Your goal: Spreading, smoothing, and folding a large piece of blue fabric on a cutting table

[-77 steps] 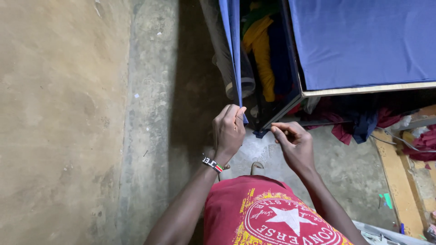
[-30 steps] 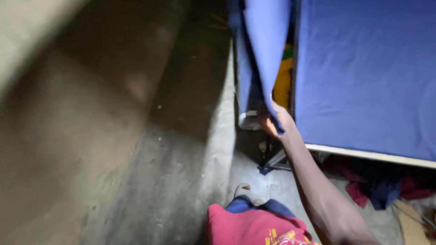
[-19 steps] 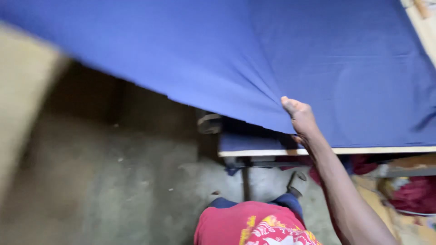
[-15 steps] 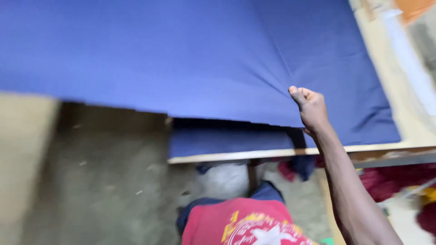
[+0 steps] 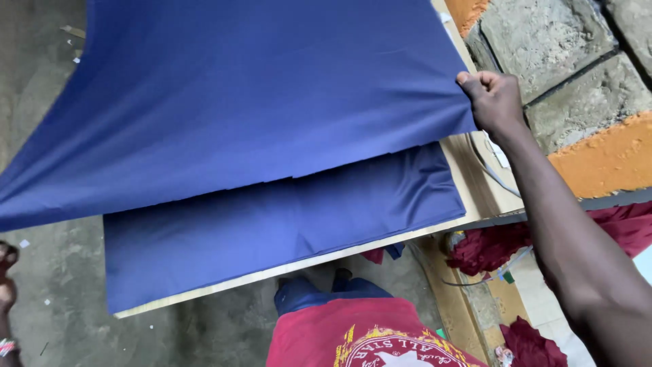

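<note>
A large sheet of dark blue fabric (image 5: 258,102) hangs lifted and stretched above a wooden table (image 5: 468,183). My right hand (image 5: 494,100) is closed on its right corner, held up near the wall. A second layer of the same blue fabric (image 5: 285,224) lies flat on the tabletop under the raised sheet. My left hand (image 5: 5,275) shows only as a sliver at the far left edge, below the sheet's left end, with a striped wristband (image 5: 7,346) under it. Its fingers are cut off by the frame, and I cannot tell its grip.
A rough stone block wall (image 5: 564,61) with orange patches stands just right of the table. Dark red cloth (image 5: 489,248) is piled under the table's right end. Grey concrete floor (image 5: 61,285) lies to the left and front. A cable (image 5: 489,173) runs along the table's right edge.
My right hand has carried the fabric corner from the table's near side across to its right end by the wall. The blue sheet now spans the tabletop.
</note>
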